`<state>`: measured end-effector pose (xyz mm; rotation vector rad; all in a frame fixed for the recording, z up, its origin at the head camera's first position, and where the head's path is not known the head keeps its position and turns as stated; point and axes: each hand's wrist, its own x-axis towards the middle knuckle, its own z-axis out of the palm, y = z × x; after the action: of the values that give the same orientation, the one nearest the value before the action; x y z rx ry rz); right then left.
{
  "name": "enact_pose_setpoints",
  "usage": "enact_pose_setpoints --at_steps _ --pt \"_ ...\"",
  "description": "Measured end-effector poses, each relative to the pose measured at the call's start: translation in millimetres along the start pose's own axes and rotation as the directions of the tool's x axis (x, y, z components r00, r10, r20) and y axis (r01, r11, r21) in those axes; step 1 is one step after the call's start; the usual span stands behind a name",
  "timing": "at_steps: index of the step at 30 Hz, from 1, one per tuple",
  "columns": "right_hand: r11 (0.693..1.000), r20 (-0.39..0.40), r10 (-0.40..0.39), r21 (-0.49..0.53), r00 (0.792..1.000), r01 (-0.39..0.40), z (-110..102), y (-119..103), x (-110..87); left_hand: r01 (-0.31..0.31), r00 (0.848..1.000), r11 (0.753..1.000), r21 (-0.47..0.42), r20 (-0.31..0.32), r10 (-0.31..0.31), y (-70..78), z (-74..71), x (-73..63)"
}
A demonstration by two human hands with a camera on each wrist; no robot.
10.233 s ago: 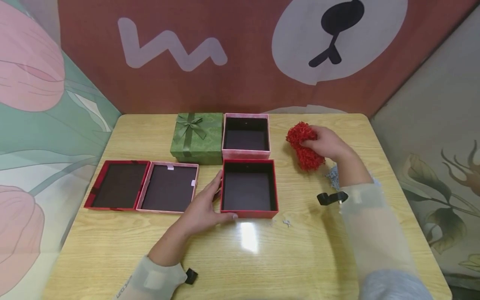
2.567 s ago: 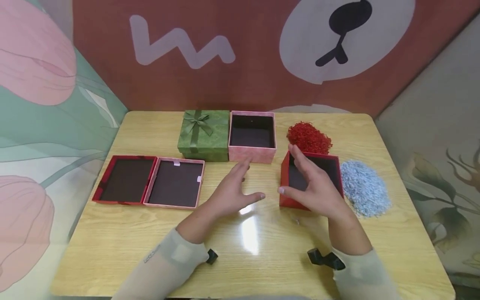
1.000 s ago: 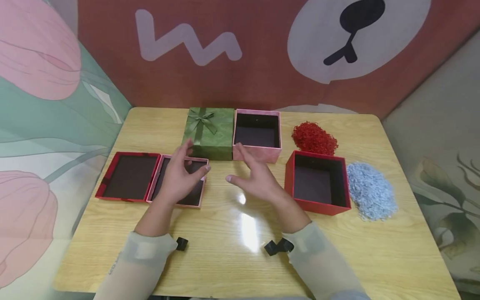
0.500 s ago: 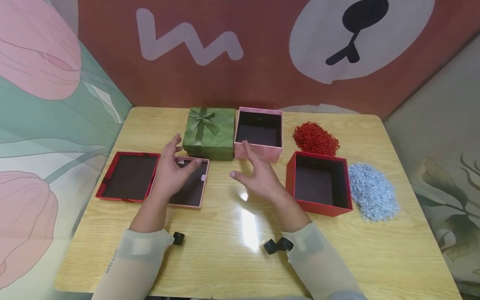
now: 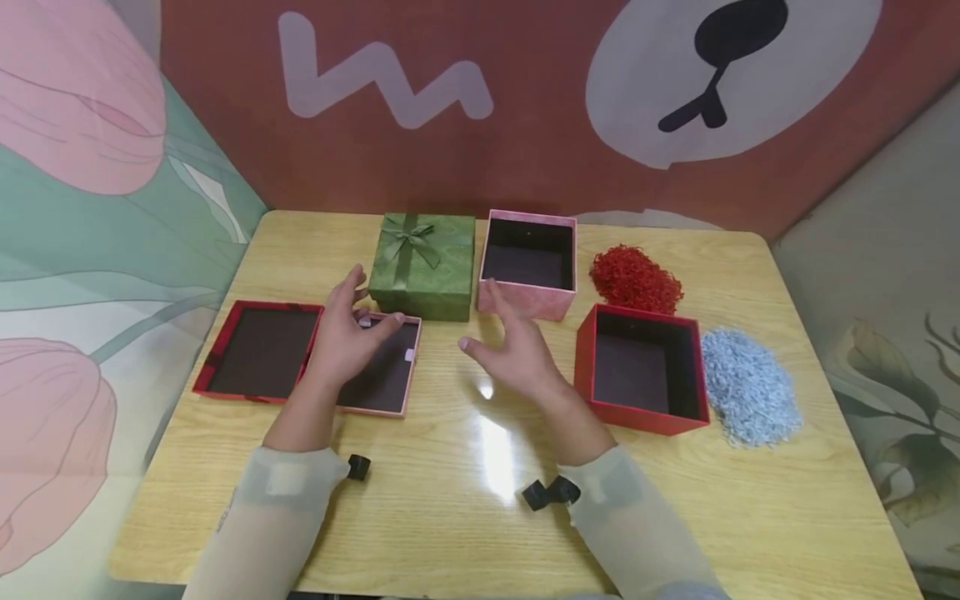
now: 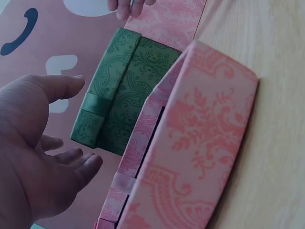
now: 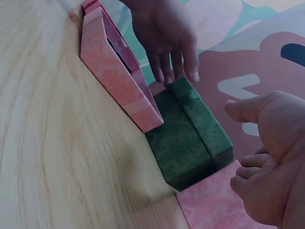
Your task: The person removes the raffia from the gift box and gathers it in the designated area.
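Holding left hand [image 5: 343, 343] and right hand [image 5: 521, 350] wide and empty on the near side of the lidded green box [image 5: 447, 282], spaced apart seemingly to suit its width.

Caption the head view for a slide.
Two empty hands near a ribboned green gift box; an open red box stands to their right.

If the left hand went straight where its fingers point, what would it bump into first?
Probably the green box: the left hand points towards its near left side. I can't tell how high the hand is, so it might slip past or over.
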<state>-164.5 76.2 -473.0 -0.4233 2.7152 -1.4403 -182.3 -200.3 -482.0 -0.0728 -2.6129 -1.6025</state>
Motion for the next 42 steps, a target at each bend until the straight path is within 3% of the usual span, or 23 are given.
enact_pose_setpoints --at_steps 5,11,17,28,37,42 --pt "1.000 0.014 -0.006 -0.017 1.000 0.006 6.5 -2.5 3.3 0.017 0.999 0.999 -0.037 0.032 -0.016 -2.5 2.0 6.0" --pt "0.999 0.030 0.017 -0.044 0.999 -0.016 11.8 -0.8 11.5 0.052 0.996 0.999 -0.003 0.073 -0.052 -6.8 3.8 13.1" --pt "0.998 0.040 0.023 -0.061 0.999 -0.021 15.2 -0.2 19.8 0.039 0.996 0.999 -0.013 0.086 -0.037 -12.5 6.5 21.3" --pt "0.996 0.026 0.066 -0.059 0.997 -0.064 25.2 -6.0 42.1 0.109 0.989 0.994 -0.011 0.098 -0.107 -14.1 2.1 33.5" --pt "0.994 -0.003 0.101 -0.031 0.995 -0.101 34.2 -10.1 53.9 0.091 0.995 0.984 0.156 0.011 -0.094 -16.1 -1.8 36.5" --pt "0.993 -0.016 0.117 -0.009 0.993 -0.118 33.5 -10.4 54.3 0.103 0.995 0.979 0.174 -0.014 -0.102 -16.0 0.7 37.4"
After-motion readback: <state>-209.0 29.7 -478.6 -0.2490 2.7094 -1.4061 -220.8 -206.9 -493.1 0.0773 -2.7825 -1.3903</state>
